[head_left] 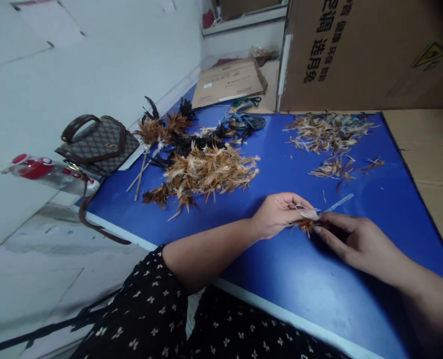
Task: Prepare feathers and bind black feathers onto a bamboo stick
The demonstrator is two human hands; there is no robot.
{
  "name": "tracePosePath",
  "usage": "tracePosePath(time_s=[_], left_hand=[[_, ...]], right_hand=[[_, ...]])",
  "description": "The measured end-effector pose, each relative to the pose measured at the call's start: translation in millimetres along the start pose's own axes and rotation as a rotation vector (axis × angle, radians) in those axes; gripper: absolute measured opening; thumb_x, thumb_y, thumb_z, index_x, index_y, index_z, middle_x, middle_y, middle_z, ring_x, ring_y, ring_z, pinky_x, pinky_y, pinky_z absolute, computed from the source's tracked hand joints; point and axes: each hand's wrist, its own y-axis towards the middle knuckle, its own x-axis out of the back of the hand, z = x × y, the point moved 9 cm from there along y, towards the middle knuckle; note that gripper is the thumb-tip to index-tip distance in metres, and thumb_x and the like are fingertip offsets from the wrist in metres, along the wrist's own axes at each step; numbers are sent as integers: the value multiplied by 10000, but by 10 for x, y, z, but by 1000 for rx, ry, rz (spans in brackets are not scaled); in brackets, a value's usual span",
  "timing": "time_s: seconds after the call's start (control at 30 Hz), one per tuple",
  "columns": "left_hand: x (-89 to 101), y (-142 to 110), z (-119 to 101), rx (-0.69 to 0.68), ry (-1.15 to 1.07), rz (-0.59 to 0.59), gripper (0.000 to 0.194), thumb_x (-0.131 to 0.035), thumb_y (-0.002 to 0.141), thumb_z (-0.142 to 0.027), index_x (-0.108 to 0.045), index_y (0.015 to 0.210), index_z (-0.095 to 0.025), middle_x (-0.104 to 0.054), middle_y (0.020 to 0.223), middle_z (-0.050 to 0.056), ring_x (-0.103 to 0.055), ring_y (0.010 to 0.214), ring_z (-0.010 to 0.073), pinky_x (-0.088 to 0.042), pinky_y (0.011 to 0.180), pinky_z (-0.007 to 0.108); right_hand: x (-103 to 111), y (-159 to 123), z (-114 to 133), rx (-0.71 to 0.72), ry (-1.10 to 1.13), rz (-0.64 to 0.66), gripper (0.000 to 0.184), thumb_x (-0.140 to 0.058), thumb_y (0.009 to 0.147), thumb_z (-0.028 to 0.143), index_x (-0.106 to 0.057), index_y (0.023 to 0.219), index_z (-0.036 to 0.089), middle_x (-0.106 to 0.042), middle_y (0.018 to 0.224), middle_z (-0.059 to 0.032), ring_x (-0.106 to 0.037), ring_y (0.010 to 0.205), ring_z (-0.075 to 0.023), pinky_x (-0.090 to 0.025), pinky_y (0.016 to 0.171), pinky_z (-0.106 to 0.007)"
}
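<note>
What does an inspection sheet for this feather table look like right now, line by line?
Surface: blue table, mostly bare near the hands.
Job's things: small feather bundle with a pale strip, pinched between both hands.
Clutter: big feather pile; scattered feathers; dark feathers; sticks.
Grips: left hand and right hand both shut on the bundle.
Cables: blue cords at the far edge; kind unclear.
Surroundings: handbag, bottle, cardboard box, flat carton, white wall.
</note>
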Motion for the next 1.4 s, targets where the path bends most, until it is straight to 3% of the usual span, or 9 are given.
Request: tracePosePath(time_s=[0.13,0.23,0.3,0.37,0.5,0.73,1.07,1.23,1.4], left_hand=[[-88,-20,52,74,-41,86,609,-1133,599,-468,-760,940,-128,-804,840,60,-703,672,140,-529,688,319],[-155,-54,137,179,-112,137,546,-1120,630,-439,-762,890,-120,-811,851,95,-715,696,157,-496,661,311],[-200,-79,184,238,-155,169,507,-1113,640,-407,-770,879,-120,-815,852,109,-712,700,162,-480,654,310],[-214,-92,198,257,-172,178,489,-1113,638,-383,-773,875,-125,-816,845,110,-700,681,158,-466,645,310],[-214,-93,184,237,-156,185,526,-1132,632,-409,-761,884,-134,-818,851,96,-699,681,148,-460,646,309],[-224,-93,136,192,-131,175,605,-1149,592,-457,-746,910,-135,-815,841,73,-700,687,141,-484,663,313],[-129,-82,39,56,-51,68,611,-1151,535,-440,-730,855,-134,-775,856,9,-694,737,94,-545,810,329],[-113,-58,34,-17,-9,66,560,-1129,594,-452,-722,830,-148,-797,926,33,-707,821,111,-571,878,362],[-162,-95,-38,-60,2,88,523,-1110,639,-458,-739,847,-154,-777,923,25,-708,880,114,-569,929,357]], right_hand=[[76,-16,-120,-43,-16,-111,590,-641,1104,593,-699,1596,273,-814,888,-45,-751,747,-227,-637,709,-377],[112,-24,-146,-78,69,-171,767,-658,1093,617,-512,1767,282,-805,929,-32,-745,748,-216,-632,719,-376],[118,-20,-147,-104,90,-187,701,-680,1065,680,-652,1630,266,-807,922,-40,-743,757,-219,-621,731,-371],[111,-15,-151,-148,79,-166,560,-666,1051,745,-819,1231,238,-769,823,-39,-695,710,-203,-578,688,-341],[89,-33,-143,-242,144,-69,658,-610,1064,796,-693,758,219,-621,647,-16,-547,596,-150,-447,559,-287],[109,-5,58,-135,237,-85,520,-795,989,725,-807,892,214,-761,769,-42,-658,683,-174,-534,650,-290],[152,-65,264,104,86,-129,257,-732,1092,482,-808,943,286,-792,834,-39,-712,692,-200,-570,650,-332],[226,-33,124,9,90,-250,276,-747,1075,560,-830,1066,297,-839,977,-47,-770,834,-233,-635,806,-378],[60,14,-28,-134,261,-183,384,-776,1023,659,-804,1124,289,-857,1075,-65,-807,942,-251,-677,865,-389]])
